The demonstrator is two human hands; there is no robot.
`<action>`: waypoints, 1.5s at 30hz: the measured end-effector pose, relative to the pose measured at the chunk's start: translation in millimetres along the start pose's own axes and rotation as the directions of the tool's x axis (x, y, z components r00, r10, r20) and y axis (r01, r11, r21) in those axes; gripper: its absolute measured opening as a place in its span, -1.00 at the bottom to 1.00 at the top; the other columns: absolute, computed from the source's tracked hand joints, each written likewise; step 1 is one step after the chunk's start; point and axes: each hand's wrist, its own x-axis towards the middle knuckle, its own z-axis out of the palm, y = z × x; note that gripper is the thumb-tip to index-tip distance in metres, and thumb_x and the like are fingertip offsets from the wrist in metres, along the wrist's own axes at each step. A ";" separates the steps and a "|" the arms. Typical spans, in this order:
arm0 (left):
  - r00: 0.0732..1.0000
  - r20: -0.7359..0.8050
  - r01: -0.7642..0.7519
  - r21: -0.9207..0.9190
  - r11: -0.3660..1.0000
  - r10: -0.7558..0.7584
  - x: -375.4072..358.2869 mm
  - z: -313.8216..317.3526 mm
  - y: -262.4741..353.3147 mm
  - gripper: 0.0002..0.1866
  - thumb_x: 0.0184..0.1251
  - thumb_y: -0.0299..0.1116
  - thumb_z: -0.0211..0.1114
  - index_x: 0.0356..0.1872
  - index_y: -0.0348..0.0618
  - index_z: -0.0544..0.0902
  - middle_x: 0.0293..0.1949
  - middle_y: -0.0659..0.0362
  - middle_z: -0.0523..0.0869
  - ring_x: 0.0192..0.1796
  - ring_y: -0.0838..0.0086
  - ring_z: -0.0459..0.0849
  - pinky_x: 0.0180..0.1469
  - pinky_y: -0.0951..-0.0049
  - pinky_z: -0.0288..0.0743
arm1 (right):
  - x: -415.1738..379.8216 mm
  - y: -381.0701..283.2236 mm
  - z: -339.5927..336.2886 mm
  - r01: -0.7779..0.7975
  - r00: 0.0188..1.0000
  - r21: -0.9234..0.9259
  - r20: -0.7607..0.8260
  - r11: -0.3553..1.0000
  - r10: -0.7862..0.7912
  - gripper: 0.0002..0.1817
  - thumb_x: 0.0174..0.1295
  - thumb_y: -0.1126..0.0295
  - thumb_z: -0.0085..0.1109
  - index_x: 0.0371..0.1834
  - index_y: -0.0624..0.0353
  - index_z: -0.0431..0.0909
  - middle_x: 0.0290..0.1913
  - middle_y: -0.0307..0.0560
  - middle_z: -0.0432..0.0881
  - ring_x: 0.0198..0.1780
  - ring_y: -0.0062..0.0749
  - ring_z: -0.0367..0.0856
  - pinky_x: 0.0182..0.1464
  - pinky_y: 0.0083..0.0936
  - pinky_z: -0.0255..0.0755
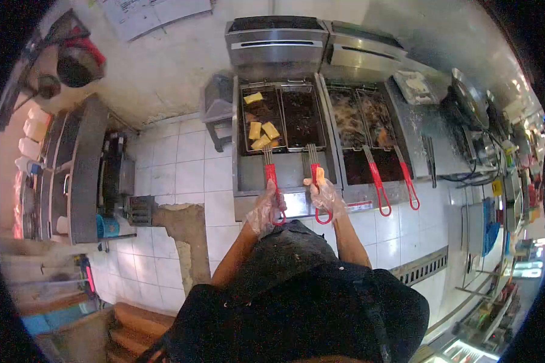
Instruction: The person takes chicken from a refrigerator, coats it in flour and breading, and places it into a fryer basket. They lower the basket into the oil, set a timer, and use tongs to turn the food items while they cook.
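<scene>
Both my hands wear clear plastic gloves. My left hand (pixel 265 209) is closed round the red handle (pixel 270 174) of the leftmost fryer basket (pixel 264 112). Several yellow rectangular pieces of food (pixel 262 142) lie in that basket, most of them near its front end. My right hand (pixel 329 201) is wrapped over the red handle (pixel 324 216) of the second fryer basket (pixel 300 115), whose loop sticks out below the palm. A small yellowish patch shows at its fingertips; I cannot tell whether this is food. Dark oil fills the second basket's area.
Right of my hands, two more baskets (pixel 360 115) sit in bubbling oil, their red handles (pixel 376 181) jutting forward. Tongs (pixel 431 160) and a metal tray (pixel 415 88) lie on the steel counter beyond. A dark shelf unit (pixel 82 169) stands left, across white floor tiles (pixel 191 151).
</scene>
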 end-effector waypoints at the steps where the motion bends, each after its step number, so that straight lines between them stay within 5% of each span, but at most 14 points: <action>1: 1.000 -0.008 -0.012 -0.012 1.000 0.012 -1.5 -0.6 1.9 -0.44 0.11 0.22 0.08 -0.33 -0.18 0.45 -0.60 0.25 0.46 -0.57 0.48 0.43 -0.45 0.47 0.37 | 0.9 -2.8 0.8 -0.009 1.000 -0.009 0.014 1.000 0.009 -0.44 0.16 -0.08 0.00 -0.09 0.27 0.41 -0.71 -0.43 0.30 -0.76 -0.75 0.19 -0.73 -0.72 0.09; 5: 0.997 0.077 0.033 -0.087 0.996 -0.026 3.2 -14.3 7.8 -0.51 0.16 0.17 0.06 -0.35 -0.13 0.45 -0.59 0.29 0.46 -0.59 0.54 0.40 -0.51 0.54 0.33 | 4.7 -5.0 2.1 -0.081 0.989 -0.076 -0.127 0.994 0.071 -0.41 0.12 -0.19 -0.04 -0.27 0.23 0.49 -0.75 -0.40 0.28 -0.79 -0.66 0.19 -0.75 -0.65 0.15; 8: 0.966 0.249 0.128 -0.212 0.969 -0.073 44.3 -63.8 -21.3 -0.59 0.23 0.08 0.05 -0.36 -0.11 0.45 -0.60 0.31 0.47 -0.63 0.56 0.38 -0.56 0.56 0.30 | 6.2 4.9 -6.0 -0.041 0.990 -0.169 -0.141 0.985 0.017 -0.49 0.19 -0.07 -0.04 -0.26 0.24 0.48 -0.74 -0.37 0.32 -0.79 -0.64 0.21 -0.75 -0.65 0.15; 10: 0.933 0.352 0.178 -0.292 0.940 -0.068 43.5 -60.9 -14.4 -0.64 0.26 0.02 0.04 -0.37 -0.10 0.45 -0.62 0.32 0.46 -0.65 0.56 0.38 -0.59 0.56 0.29 | 10.0 10.9 -10.4 -0.068 0.995 -0.008 -0.069 0.998 0.068 -0.61 0.24 0.09 -0.05 -0.25 0.26 0.48 -0.73 -0.34 0.36 -0.79 -0.62 0.24 -0.76 -0.63 0.16; 12: 0.986 0.162 0.070 -0.111 0.991 -0.052 38.6 -55.0 -7.6 -0.71 0.29 -0.08 0.02 -0.38 -0.10 0.44 -0.63 0.30 0.46 -0.66 0.51 0.40 -0.58 0.44 0.31 | 9.4 16.0 -13.6 -0.070 0.996 0.022 -0.061 0.997 0.071 -0.66 0.24 0.16 -0.05 -0.24 0.26 0.48 -0.73 -0.34 0.37 -0.79 -0.62 0.25 -0.76 -0.62 0.17; 18: 0.944 0.321 0.139 -0.166 0.976 -0.079 27.5 -59.0 -4.1 -0.78 0.25 -0.17 0.10 -0.38 -0.12 0.44 -0.62 0.29 0.45 -0.66 0.48 0.43 -0.62 0.39 0.32 | 14.9 17.2 -14.2 -0.070 0.992 -0.010 -0.109 0.997 0.069 -0.66 0.23 0.13 -0.03 -0.26 0.23 0.49 -0.72 -0.39 0.36 -0.79 -0.67 0.23 -0.77 -0.65 0.15; 22: 0.981 0.191 0.082 -0.220 0.972 -0.040 -3.5 -28.8 9.8 -0.79 0.25 -0.19 0.12 -0.36 -0.12 0.42 -0.64 0.29 0.43 -0.70 0.48 0.41 -0.67 0.44 0.31 | 11.6 12.3 -7.2 -0.090 0.982 -0.095 -0.172 0.991 0.073 -0.61 0.21 0.03 -0.02 -0.31 0.18 0.49 -0.73 -0.43 0.32 -0.79 -0.70 0.21 -0.78 -0.71 0.12; 24: 0.992 0.097 -0.088 0.065 0.994 0.081 -15.4 -17.0 11.7 -0.81 0.24 -0.21 0.12 -0.32 -0.10 0.41 -0.63 0.29 0.44 -0.67 0.47 0.42 -0.64 0.38 0.32 | 14.9 14.6 -11.4 -0.090 0.986 -0.114 -0.150 0.989 0.073 -0.56 0.21 -0.01 -0.04 -0.25 0.21 0.47 -0.72 -0.42 0.29 -0.78 -0.70 0.19 -0.76 -0.69 0.13; 31: 0.969 0.248 0.022 -0.132 0.991 0.011 11.4 -40.1 -3.5 -0.78 0.18 -0.21 0.16 -0.32 -0.11 0.40 -0.63 0.29 0.43 -0.65 0.45 0.44 -0.60 0.38 0.30 | 9.8 12.5 -3.6 -0.084 0.985 -0.181 -0.166 0.980 0.054 -0.42 0.18 -0.14 -0.11 -0.24 0.27 0.44 -0.73 -0.40 0.25 -0.79 -0.70 0.16 -0.75 -0.69 0.12; 34: 0.939 0.344 0.088 -0.225 0.970 -0.005 21.0 -41.6 -0.2 -0.78 0.17 -0.21 0.17 -0.33 -0.10 0.39 -0.62 0.29 0.42 -0.64 0.46 0.44 -0.61 0.40 0.29 | 12.1 11.3 -2.4 -0.098 0.979 -0.142 -0.190 0.985 0.070 -0.53 0.18 -0.08 -0.04 -0.34 0.17 0.49 -0.74 -0.42 0.27 -0.79 -0.70 0.20 -0.78 -0.69 0.13; 39: 0.993 0.116 -0.012 -0.006 1.000 0.012 -4.3 -17.6 6.6 -0.76 0.23 -0.13 0.14 -0.35 -0.04 0.36 -0.67 0.33 0.35 -0.68 0.51 0.39 -0.63 0.44 0.28 | 9.4 2.9 3.7 -0.141 0.975 -0.187 -0.195 0.972 0.104 -0.38 0.15 -0.19 -0.10 -0.24 0.26 0.45 -0.76 -0.39 0.22 -0.79 -0.68 0.16 -0.76 -0.66 0.08; 41: 0.998 0.069 -0.017 0.067 0.998 0.013 -18.2 -7.0 8.0 -0.73 0.23 -0.07 0.12 -0.36 -0.03 0.35 -0.68 0.34 0.33 -0.70 0.52 0.37 -0.64 0.44 0.27 | 10.0 9.5 -3.8 -0.106 0.984 -0.103 -0.154 0.989 0.089 -0.55 0.18 -0.06 -0.02 -0.33 0.17 0.48 -0.74 -0.44 0.28 -0.78 -0.72 0.21 -0.77 -0.69 0.15; 45: 0.999 0.018 -0.039 0.170 0.985 0.037 -13.4 -7.9 5.4 -0.65 0.22 0.04 0.10 -0.41 -0.02 0.33 -0.69 0.34 0.32 -0.71 0.55 0.35 -0.65 0.44 0.28 | 7.3 11.6 -3.4 -0.072 0.991 -0.107 -0.118 0.992 0.060 -0.56 0.18 -0.04 0.00 -0.33 0.18 0.47 -0.74 -0.43 0.28 -0.77 -0.70 0.21 -0.76 -0.68 0.14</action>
